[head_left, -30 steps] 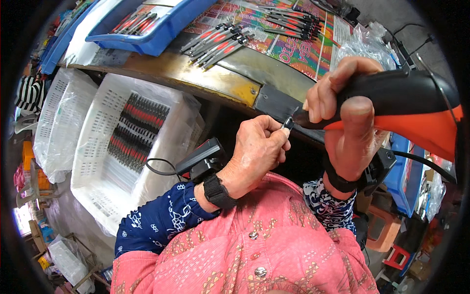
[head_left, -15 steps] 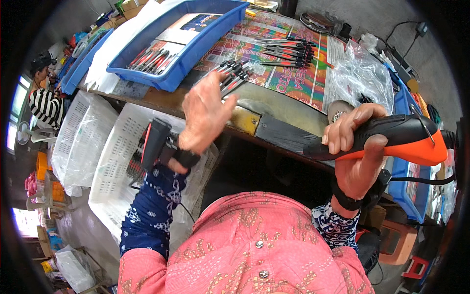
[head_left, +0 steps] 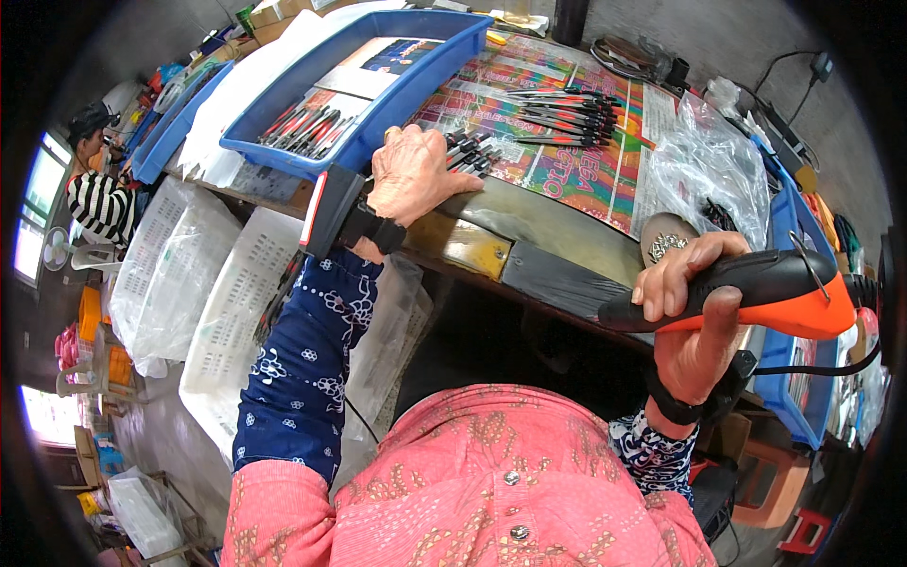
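Note:
My left hand lies back up at the table's front edge, between the blue tray's corner and a small heap of pens. Its thumb stretches out to the right, just beside the heap. The fingers bend down on the far side, their tips hidden; I see nothing held. My right hand is closed around an orange and black corded hand tool, its dark nose pointing left. More pens, dark with red parts, lie in a row on the colourful printed sheet.
The blue tray holds pens and a printed card. White perforated baskets with clear plastic stand below the table at left. Crumpled plastic bags and another blue tray are at right. A person in a striped top sits far left.
My left hand has moved up and slightly right, from in front of the pen heap to beside the tray corner. My right hand still grips the tool, nearly unmoved. The view has shifted slightly.

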Tool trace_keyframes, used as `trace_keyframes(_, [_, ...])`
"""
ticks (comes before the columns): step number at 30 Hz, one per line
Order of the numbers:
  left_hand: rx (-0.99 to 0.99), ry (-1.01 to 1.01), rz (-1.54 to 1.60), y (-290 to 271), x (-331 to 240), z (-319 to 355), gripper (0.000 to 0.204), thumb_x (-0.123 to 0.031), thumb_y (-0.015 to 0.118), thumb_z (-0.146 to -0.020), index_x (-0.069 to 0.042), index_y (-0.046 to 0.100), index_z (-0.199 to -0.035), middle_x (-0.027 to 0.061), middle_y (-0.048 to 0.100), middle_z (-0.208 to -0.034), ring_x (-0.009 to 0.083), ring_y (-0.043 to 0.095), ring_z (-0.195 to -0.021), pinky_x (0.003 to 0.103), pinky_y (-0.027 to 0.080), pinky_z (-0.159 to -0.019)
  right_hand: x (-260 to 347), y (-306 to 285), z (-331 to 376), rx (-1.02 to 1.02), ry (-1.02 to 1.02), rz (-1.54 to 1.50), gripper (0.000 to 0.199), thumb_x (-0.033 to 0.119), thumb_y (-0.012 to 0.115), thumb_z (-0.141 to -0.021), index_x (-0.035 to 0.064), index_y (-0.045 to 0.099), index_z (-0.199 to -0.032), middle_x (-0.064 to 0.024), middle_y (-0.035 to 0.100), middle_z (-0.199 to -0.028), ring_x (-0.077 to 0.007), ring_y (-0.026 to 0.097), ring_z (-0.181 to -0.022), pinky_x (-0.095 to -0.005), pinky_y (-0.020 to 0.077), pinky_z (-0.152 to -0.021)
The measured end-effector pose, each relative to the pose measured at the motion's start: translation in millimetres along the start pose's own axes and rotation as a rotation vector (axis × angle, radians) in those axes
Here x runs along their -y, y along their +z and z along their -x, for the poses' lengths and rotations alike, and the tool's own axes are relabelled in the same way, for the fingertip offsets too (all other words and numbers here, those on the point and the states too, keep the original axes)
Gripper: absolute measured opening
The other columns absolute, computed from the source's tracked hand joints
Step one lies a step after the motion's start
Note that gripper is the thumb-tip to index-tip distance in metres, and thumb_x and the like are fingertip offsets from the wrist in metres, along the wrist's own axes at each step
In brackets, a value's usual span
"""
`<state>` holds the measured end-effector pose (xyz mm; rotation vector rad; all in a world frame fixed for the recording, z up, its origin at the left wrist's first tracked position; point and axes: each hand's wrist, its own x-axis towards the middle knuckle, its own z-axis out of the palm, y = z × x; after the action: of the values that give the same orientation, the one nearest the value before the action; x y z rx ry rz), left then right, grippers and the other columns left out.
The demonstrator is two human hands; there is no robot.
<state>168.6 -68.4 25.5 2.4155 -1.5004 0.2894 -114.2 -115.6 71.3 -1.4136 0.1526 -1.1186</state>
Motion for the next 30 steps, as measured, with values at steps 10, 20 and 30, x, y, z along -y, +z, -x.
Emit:
trace_keyframes(10, [0.108,0.024,0.136,5,19,-19,0.071,-0.062,0.075,-0.059,0.004,0.052,-0.075,0.0213,0.060,-0.077,0.0350,0.062,-0.074,0.042,0.048,-0.066,-6,0,-1,0.030,-0.003,0.005,0.047,0.047,0.062,-0.086,0.0054,0.042,-0.095,-0.0024,0.043,-0.065,-0.0128,0.045,-0.054,-0.0284,0.0416,-0.059])
trace_keyframes(20, [0.191,-0.091,0.284,7,18,-17,0.047,-0.040,0.072,-0.059,0.005,0.061,-0.066,0.0158,0.059,-0.061,0.0288,0.061,-0.060,0.040,0.049,-0.056,-12,-2,3,0.010,0.008,0.063,0.052,0.051,0.062,-0.084,0.0053,0.042,-0.099,-0.0017,0.042,-0.065,-0.0136,0.044,-0.056,-0.0300,0.0405,-0.058])
trace_keyframes(30, [-0.270,-0.072,0.164,46,-24,-12,0.043,-0.019,0.072,-0.055,0.005,0.056,-0.086,0.0162,0.060,-0.073,0.0314,0.063,-0.074,0.047,0.047,-0.065,-8,-15,-3,0.136,0.100,-0.026,0.040,0.041,0.059,-0.089,0.0054,0.043,-0.094,-0.0010,0.037,-0.067,-0.0130,0.040,-0.062,-0.0290,0.0372,-0.068])
